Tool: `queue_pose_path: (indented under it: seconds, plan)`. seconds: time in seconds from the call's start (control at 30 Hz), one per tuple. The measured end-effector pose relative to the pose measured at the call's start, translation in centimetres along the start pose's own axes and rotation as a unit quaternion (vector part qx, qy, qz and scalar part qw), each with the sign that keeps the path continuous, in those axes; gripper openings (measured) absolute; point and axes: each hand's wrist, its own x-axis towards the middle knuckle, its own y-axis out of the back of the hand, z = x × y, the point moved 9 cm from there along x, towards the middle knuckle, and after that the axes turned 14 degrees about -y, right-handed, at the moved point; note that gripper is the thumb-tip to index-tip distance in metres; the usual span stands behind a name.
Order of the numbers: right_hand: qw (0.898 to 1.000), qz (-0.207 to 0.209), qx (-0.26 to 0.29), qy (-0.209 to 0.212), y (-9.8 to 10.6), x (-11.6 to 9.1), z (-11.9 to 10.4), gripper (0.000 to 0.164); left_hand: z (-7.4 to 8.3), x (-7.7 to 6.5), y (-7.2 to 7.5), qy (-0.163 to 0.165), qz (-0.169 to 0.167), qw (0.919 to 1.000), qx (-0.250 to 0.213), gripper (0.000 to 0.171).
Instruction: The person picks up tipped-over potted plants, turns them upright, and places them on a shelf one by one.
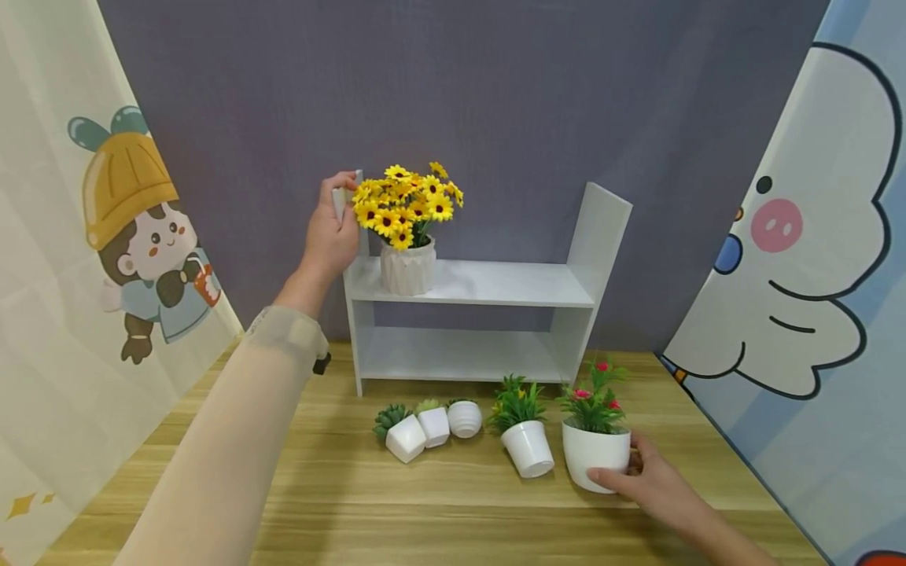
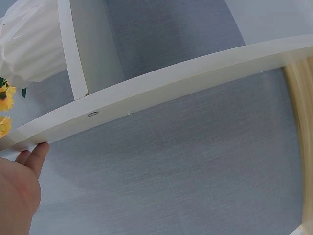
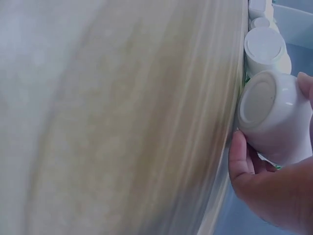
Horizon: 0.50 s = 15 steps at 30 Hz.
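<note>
My left hand (image 1: 333, 228) holds the top of the left side panel of a white two-tier shelf (image 1: 510, 283); the left wrist view shows its fingertips (image 2: 38, 155) against the panel's edge. Beside that hand, a pot of yellow daisy-like flowers (image 1: 408, 267) stands on the upper board. At the lower right, my right hand (image 1: 651, 479) grips a round white pot with a pink-flowered plant (image 1: 594, 456). From the right wrist view, the pot's base (image 3: 259, 102) faces the camera, thumb and fingers around its side.
Left of the gripped pot, a smaller white pot with a green plant (image 1: 527, 448) lies tilted on the wooden table (image 1: 439, 519). Three little succulent pots (image 1: 433, 427) lie in front of the shelf. A dark curtain (image 1: 495, 102) hangs behind, with printed cloths at both sides.
</note>
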Motion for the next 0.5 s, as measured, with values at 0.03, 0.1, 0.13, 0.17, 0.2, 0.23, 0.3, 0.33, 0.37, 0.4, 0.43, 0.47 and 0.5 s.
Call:
queue_pose_path:
  seconds: [0.03,0.1,0.13,0.17,0.2,0.23,0.3,0.33,0.37,0.4,0.43,0.47,0.5]
  plan:
    - [1.0,-0.001,-0.002,0.001,0.01,-0.02,-0.03,0.112,0.01,0.01,0.01,0.001,0.0,1.0,0.0,0.028]
    - [1.0,-0.003,-0.008,0.006,0.02,-0.08,-0.12,0.109,0.03,0.05,0.02,0.001,0.0,1.0,0.0,0.029]
    - [1.0,-0.004,-0.009,0.008,0.02,-0.11,-0.16,0.109,0.06,0.07,0.02,0.001,0.0,1.0,0.0,0.029]
    - [1.0,-0.004,-0.008,0.009,0.04,-0.16,-0.23,0.108,0.07,0.08,0.03,0.001,0.0,1.0,0.001,0.029]
    - [1.0,-0.003,-0.007,0.011,0.05,-0.18,-0.27,0.109,0.08,0.09,0.04,0.0,0.0,1.0,0.001,0.029]
    - [1.0,-0.003,-0.006,0.012,0.05,-0.18,-0.31,0.109,0.08,0.09,0.04,0.0,0.0,1.0,0.001,0.029]
    - [1.0,0.0,-0.006,0.011,0.06,-0.13,-0.38,0.112,0.07,0.09,0.04,-0.002,0.0,1.0,-0.001,0.029]
    - [1.0,0.001,-0.006,0.011,0.06,-0.08,-0.42,0.112,0.04,0.07,0.03,-0.001,0.0,1.0,0.0,0.029]
    - [1.0,0.002,-0.006,0.012,0.06,-0.02,-0.45,0.112,0.03,0.07,0.03,-0.001,-0.001,1.0,0.0,0.029]
    - [1.0,0.003,-0.006,0.013,0.05,0.05,-0.49,0.112,0.0,0.06,0.02,-0.001,-0.002,1.0,0.0,0.029]
    - [1.0,0.004,-0.006,0.015,0.05,0.12,-0.52,0.113,-0.03,0.04,0.01,0.0,-0.002,1.0,0.0,0.029]
    - [1.0,0.004,-0.007,0.017,0.03,0.23,-0.53,0.113,-0.04,0.03,0.01,0.0,-0.003,1.0,0.0,0.029]
    - [1.0,0.003,-0.004,0.02,0.02,0.31,-0.55,0.112,-0.08,0.0,0.01,0.001,-0.003,1.0,0.002,0.029]
